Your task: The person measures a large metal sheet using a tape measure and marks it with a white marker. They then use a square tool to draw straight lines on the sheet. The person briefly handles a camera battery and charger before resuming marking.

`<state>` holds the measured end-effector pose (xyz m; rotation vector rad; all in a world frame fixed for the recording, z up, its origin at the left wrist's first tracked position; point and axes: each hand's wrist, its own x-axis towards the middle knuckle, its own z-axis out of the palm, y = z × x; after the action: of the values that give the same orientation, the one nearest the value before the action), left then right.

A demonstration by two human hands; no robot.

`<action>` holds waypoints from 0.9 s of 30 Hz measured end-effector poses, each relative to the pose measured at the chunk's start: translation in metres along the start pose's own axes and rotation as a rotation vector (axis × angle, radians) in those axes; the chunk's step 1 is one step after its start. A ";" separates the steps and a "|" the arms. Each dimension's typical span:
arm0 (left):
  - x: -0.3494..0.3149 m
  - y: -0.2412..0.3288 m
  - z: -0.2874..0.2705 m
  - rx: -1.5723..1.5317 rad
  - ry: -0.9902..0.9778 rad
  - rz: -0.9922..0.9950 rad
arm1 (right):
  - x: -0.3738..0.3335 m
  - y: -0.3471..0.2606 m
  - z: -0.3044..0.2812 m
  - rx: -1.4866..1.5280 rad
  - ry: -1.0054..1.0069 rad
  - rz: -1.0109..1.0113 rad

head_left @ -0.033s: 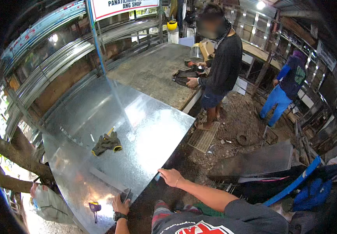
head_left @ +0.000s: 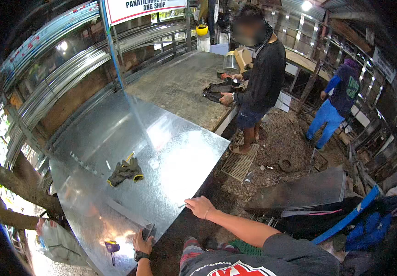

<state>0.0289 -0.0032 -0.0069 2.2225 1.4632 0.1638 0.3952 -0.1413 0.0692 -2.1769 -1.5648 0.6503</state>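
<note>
Head view: a metal sheet is lying flat beside the wooden tabletop; on the sheet, a tape measure and gloves are resting; at its near edge, the left hand is gripping a dark flat tool; farther along, the right hand is clasping a slim tool, fingers curled shut. Bare fingers slipping could be risking cuts; outside that edge, the right hand is having room

Metal workshop: large metal sheet, racked metal lengths.

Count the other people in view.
2: one person stands beside the brown table; another person stands farther back on the right. Others may be hidden.
</note>
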 end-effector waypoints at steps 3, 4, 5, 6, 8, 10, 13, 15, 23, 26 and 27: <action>0.021 0.005 0.019 0.117 0.055 0.008 | 0.055 0.028 -0.006 -0.241 0.180 -0.173; 0.026 0.009 0.023 0.134 0.057 0.016 | 0.071 0.038 -0.003 -0.282 0.259 -0.219; 0.037 0.010 0.028 0.119 0.054 -0.009 | 0.088 0.049 0.001 -0.239 0.244 -0.199; 0.046 0.008 0.034 0.105 0.050 -0.034 | 0.100 0.057 0.008 -0.195 0.230 -0.180; 0.059 0.026 0.032 0.052 0.008 -0.119 | 0.125 0.068 0.002 -0.089 0.074 -0.109; 0.066 0.038 0.041 0.072 0.115 -0.189 | 0.138 0.077 -0.003 -0.122 0.012 -0.120; 0.087 0.091 0.048 0.094 0.226 -0.261 | 0.160 0.102 -0.010 -0.129 -0.008 -0.081; 0.100 0.099 0.063 0.090 0.357 -0.173 | 0.180 0.108 -0.016 -0.103 -0.008 -0.089; 0.239 0.329 0.115 -1.431 -0.101 -0.321 | 0.242 0.157 -0.037 0.217 -0.221 -0.438; 0.281 0.392 0.145 -1.534 0.142 -0.409 | 0.249 0.204 -0.063 0.307 -0.005 -0.511; 0.294 0.408 0.152 -1.483 0.132 -0.435 | 0.260 0.231 -0.079 0.274 -0.049 -0.459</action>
<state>0.5474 0.0802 -0.0047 0.6984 1.1495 0.8980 0.6902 0.0324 -0.0322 -1.5437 -1.7964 0.7180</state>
